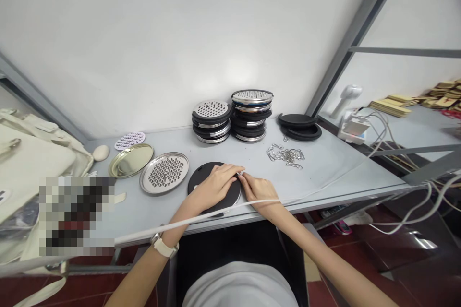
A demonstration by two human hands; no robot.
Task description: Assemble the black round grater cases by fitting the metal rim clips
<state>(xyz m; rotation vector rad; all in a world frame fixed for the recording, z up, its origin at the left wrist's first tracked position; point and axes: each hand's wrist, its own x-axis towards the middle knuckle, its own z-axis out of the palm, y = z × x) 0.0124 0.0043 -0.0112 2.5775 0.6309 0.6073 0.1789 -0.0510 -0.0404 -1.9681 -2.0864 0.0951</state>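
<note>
A round black disc with a silvery rim lies near the table's front edge. My left hand rests across it, fingers stretched to its right edge and gripping there. At that edge my right hand is closed in a pinch, with a small shiny metal piece showing at the fingertips; its exact shape is hidden. To the left of the disc are a round metal grater plate with a raised rim and a shallow gold-coloured round tin. Several small metal snap hooks form a loose pile to the right.
Two stacks of black-and-silver round graters stand by the wall. Black ring-shaped covers lie at the back right. A white perforated disc and a cream bag are leftward. A white cable crosses in front of my forearms.
</note>
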